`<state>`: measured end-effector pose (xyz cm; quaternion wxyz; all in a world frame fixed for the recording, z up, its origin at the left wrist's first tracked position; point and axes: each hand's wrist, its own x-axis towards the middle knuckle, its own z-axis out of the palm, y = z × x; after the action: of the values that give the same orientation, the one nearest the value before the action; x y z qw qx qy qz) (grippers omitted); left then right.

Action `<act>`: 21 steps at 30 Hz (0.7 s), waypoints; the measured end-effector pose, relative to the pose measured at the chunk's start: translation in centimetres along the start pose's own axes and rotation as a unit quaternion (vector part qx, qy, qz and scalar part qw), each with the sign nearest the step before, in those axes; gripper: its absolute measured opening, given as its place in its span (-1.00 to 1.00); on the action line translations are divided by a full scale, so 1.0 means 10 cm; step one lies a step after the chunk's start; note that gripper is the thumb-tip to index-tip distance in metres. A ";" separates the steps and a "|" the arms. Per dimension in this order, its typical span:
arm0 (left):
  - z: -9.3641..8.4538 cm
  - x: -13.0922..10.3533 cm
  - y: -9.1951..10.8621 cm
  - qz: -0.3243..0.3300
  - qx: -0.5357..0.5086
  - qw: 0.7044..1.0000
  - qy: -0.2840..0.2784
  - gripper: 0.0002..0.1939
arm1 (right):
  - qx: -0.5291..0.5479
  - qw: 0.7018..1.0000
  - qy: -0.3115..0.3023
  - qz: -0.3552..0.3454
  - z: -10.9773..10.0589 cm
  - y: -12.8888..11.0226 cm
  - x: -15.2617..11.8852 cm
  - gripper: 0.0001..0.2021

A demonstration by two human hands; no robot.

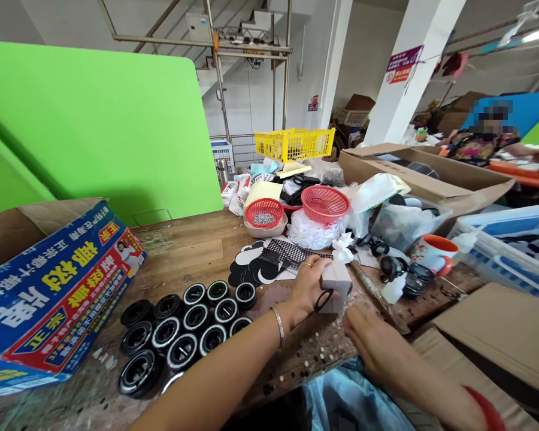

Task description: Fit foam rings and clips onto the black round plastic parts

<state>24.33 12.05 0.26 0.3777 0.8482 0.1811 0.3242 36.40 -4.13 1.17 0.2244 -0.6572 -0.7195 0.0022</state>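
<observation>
A small pale box-shaped block stands near the table's front edge, a white crumpled piece on its top. Against its left side is my left hand, fingers curled round it, with a black ring beside the fingertips. My right hand is low at the block's right side; its fingers are bent and partly hidden, and what they hold cannot be made out. Several round black parts with silvery rims sit in rows left of my left forearm. Black and white flat cut pieces lie behind my left hand.
A blue printed carton is at the left. Behind are red baskets, a yellow crate and plastic bags. An orange-rimmed mug, a wooden stick and cartons are on the right. A person sits farther back.
</observation>
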 end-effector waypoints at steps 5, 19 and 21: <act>-0.02 -0.05 -0.12 -0.013 -0.008 1.000 -0.021 -0.20 | 0.078 0.993 0.071 0.059 -0.08 0.00 0.04 -0.80; 0.14 -0.09 0.25 -0.129 -0.018 0.991 -0.012 -0.16 | 0.013 0.984 0.102 0.144 -0.09 0.33 0.55 -0.87; 0.18 -0.08 0.29 -0.146 0.014 0.989 0.007 -0.25 | -0.019 0.990 0.037 0.137 -0.16 0.36 0.60 -0.84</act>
<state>25.18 8.79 1.19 0.4074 0.8158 0.3102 0.2689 40.08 1.56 3.43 0.2357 -0.7535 -0.6137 -0.0054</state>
